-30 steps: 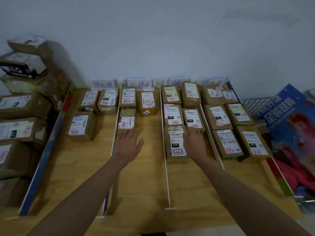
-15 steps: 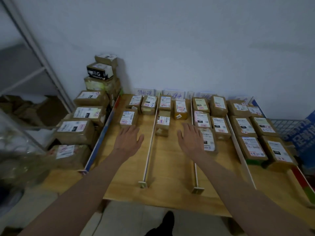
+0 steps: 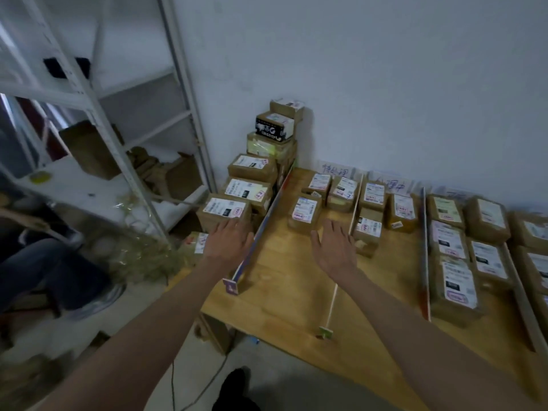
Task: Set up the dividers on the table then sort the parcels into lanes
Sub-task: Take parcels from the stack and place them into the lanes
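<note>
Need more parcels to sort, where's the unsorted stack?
In the head view, the stack of parcels stands left of the table, against the wall, just beyond the left hand.

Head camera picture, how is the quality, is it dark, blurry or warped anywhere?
Head view: dim overall, with a bluish cast on the wall; motion blur smears the parcel labels at the right edge and the clutter at lower left; wide-angle distortion tilts the shelf rack; the left hand and right hand stay fairly sharp; no glare shows.
</note>
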The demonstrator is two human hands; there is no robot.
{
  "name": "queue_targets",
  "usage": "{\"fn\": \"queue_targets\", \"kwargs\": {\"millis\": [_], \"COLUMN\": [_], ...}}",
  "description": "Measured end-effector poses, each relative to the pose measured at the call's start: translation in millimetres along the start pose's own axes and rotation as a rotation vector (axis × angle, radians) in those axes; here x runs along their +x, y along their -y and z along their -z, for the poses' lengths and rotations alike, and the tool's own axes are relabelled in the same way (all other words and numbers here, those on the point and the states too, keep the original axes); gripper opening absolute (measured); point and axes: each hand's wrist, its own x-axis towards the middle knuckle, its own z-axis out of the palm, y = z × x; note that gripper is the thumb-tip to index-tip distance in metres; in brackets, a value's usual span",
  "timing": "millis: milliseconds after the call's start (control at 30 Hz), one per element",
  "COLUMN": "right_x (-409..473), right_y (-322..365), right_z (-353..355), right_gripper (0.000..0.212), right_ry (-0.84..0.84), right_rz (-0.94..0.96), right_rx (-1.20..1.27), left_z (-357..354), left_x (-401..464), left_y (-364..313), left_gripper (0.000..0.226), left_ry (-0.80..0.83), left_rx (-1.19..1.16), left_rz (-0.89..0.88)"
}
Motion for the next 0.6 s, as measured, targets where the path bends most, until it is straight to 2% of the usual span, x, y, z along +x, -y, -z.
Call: {"fn": "queue_targets", "kwargs": {"millis": [267,600], "right_x": [68,139], "right_y": [98,173], "right_z": [-64,-147], "right_gripper": [0.037,0.044], "right_ry": [0.028,0.129], "right_rz": [0.019,-0.201], "right_rx": [0.073,0.248], "left_z": [-1,-24], "left_x": [70,173], "left_y": [117,203], "left_gripper": [0.054,0.049], "left_ry": [0.014,0.110], "left_rx": [0.062,-0.032], "left_rz": [0.015,-0.002]}}
